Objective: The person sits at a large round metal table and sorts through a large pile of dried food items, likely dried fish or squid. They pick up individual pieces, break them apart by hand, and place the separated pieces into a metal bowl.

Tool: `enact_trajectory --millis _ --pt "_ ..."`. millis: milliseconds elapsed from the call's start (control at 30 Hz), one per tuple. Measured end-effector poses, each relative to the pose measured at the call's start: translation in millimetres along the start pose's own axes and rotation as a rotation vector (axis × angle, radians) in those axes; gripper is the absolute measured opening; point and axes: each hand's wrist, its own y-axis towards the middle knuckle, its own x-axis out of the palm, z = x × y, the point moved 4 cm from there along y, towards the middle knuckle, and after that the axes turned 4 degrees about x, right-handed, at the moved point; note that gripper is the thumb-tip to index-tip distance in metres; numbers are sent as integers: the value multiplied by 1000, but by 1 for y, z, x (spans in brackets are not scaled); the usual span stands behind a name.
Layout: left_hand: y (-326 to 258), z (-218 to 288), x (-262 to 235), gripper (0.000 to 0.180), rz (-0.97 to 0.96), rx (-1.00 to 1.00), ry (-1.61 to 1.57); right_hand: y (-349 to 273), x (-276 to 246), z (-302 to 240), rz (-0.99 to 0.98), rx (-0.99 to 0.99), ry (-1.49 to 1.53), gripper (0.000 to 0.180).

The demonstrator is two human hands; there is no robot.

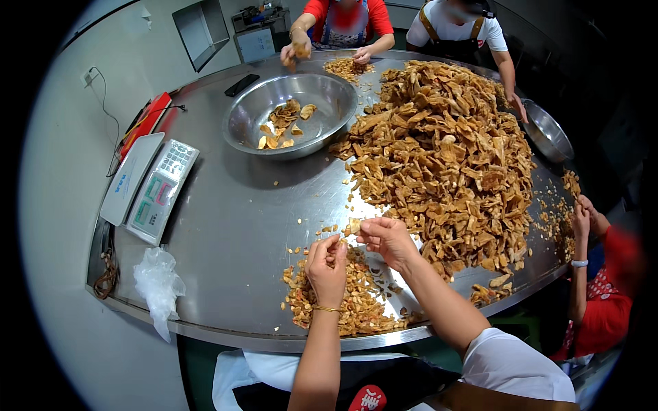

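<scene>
Over the near part of the steel table, my right hand (389, 241) pinches a pale yellow dried slice (354, 225) by its edge. Close beside it on the left, my left hand (327, 270) has thumb and fingertips pressed together; a small pale bit (343, 242) shows there, too small to name. Beneath both hands spreads a low pile of small tan broken pieces (343, 301). To the right of my right hand rises a big heap of brown dried slices (452, 164).
A wide steel basin (240, 137) holding a few slices stands at the back left, near a black phone (242, 85). Left are a white scale (161, 192) and a clear plastic bag (157, 281). Co-workers sit at the far side and right, near another steel bowl (548, 130).
</scene>
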Motion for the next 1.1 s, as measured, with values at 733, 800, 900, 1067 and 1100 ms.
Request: enact_trajectory --millis 733,800,900,1067,1100 --pt "-1 -6 0 13 8 -3 -11 -8 12 20 -72 -47 -219 9" --pt "-1 -6 0 12 2 -3 -16 -9 14 18 -69 -47 -222 9" --pt "-1 -8 1 13 -38 -35 -9 -7 13 18 -80 -31 -197 9" --pt "-2 -10 3 12 -51 -25 -40 -8 11 18 -76 -42 -207 10" --pt "-2 -10 4 12 -53 -22 -48 -8 11 18 -74 -42 -206 10"
